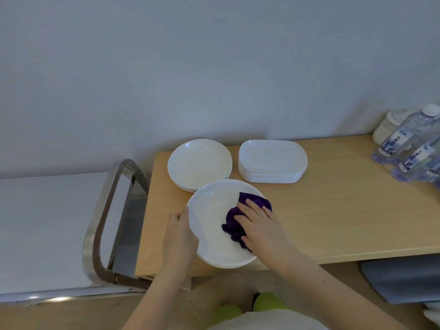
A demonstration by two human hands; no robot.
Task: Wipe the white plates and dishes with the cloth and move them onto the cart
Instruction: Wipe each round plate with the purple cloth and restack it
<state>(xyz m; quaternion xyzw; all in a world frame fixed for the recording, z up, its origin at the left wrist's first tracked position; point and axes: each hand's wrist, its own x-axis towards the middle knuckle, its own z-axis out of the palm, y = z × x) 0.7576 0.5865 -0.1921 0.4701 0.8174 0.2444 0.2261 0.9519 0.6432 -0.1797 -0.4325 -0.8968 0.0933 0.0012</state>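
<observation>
A round white plate (212,225) lies at the front of the wooden table (345,210). My left hand (179,236) grips its left rim, thumb on top. My right hand (262,227) presses a purple cloth (238,217) flat onto the plate's right half, fingers straight. Behind it sits a short stack of round white plates (199,164). To the right of that stands a taller stack of oblong white dishes (272,160). The cart (47,229), with a white top and a metal handle (104,210), stands left of the table.
Several water bottles (404,144) stand at the table's far right edge, with a pale round container (388,129) behind them. A grey wall runs along the back. A grey object (402,279) lies under the table at the right.
</observation>
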